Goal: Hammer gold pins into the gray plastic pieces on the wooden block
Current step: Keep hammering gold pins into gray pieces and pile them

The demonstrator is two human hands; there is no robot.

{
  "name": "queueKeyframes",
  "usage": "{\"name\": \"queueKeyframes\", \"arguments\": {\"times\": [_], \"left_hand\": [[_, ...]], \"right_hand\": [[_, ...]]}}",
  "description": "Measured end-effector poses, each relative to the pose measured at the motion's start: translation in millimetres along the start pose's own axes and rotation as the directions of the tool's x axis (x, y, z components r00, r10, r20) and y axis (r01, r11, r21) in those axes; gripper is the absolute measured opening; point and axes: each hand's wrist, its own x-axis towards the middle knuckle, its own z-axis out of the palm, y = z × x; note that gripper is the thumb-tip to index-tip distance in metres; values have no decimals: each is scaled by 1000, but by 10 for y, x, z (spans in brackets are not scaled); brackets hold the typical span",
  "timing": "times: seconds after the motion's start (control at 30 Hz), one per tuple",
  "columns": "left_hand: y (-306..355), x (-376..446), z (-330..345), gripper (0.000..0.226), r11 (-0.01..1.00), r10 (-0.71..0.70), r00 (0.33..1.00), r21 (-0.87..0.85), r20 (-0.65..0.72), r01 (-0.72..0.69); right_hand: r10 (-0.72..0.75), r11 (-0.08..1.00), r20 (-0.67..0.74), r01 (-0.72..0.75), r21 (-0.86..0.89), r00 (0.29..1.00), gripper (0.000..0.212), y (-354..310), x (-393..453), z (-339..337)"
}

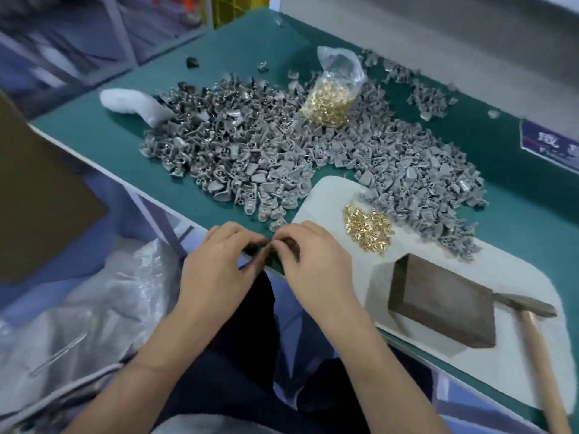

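Both hands met fingertip to fingertip at the desk [219, 51] edge, left hand [219, 261] and right hand [316, 261] pinching something small, too blurred to name. Wooden block [445, 303] and hammer [532, 324] sat right; gold pins [368, 228] and gray pieces [282, 151] beyond.

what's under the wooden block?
The wooden block sits on a white mat, beside the hammer. Anything directly beneath the block is hidden.

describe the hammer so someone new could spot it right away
Start at the pale mat on the green table's right side. A dark wooden block sits on it; the hammer lies just right of that, the only tool with a long wooden handle.
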Motion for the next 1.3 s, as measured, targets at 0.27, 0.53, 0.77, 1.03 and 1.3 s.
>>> {"name": "queueKeyframes", "arguments": {"times": [0.27,0.53,0.77,1.03,1.3], "left_hand": [[-60,259,49,10,998,-50,997,30,-63,52],[-29,389,155,12,990,-108,984,73,-139,119],[-35,306,180,18,996,-87,971,-16,-222,85],[191,230,312,5,942,224,925,-174,-306,-286],[790,413,639,14,918,304,951,-282,57,-277]], "right_hand": [[109,994,-84,-107,27,990,9,25,206,158],[143,983,-257,-168,-75,956,20,-17,295,297],[195,977,-210,-172,124,958,24,31,256,218],[154,907,-203,-57,417,967,16,332,100,-421],[132,985,-301,-93,143,944,20,965,-229,-994]]}}
